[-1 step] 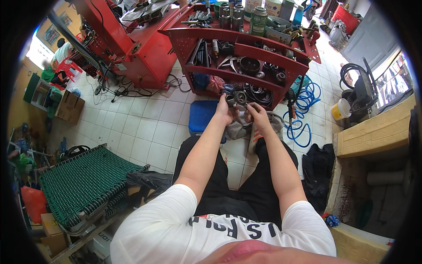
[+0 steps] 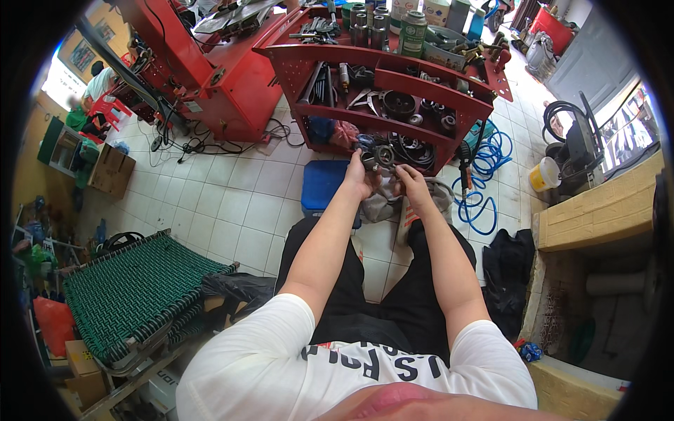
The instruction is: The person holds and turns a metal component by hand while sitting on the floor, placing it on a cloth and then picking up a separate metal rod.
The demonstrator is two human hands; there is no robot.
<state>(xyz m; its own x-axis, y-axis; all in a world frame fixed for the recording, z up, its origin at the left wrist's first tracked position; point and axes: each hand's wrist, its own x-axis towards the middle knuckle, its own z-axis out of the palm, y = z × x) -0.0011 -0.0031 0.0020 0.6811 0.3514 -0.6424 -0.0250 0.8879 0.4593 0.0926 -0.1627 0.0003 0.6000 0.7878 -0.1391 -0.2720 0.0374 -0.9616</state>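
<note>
While the left hand (image 2: 359,174) grasps a dark metal part (image 2: 372,164) before the red cart (image 2: 428,83), the right hand (image 2: 412,184) bends beside it, barely shifted since the earlier frame; whether it grips anything, I cannot tell. Dark lettering crosses the white shirt (image 2: 260,344); a green can (image 2: 413,36) carries print.

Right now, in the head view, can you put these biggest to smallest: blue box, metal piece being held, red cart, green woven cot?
1. Red cart
2. Green woven cot
3. Blue box, partly hidden
4. Metal piece, partly hidden
</note>
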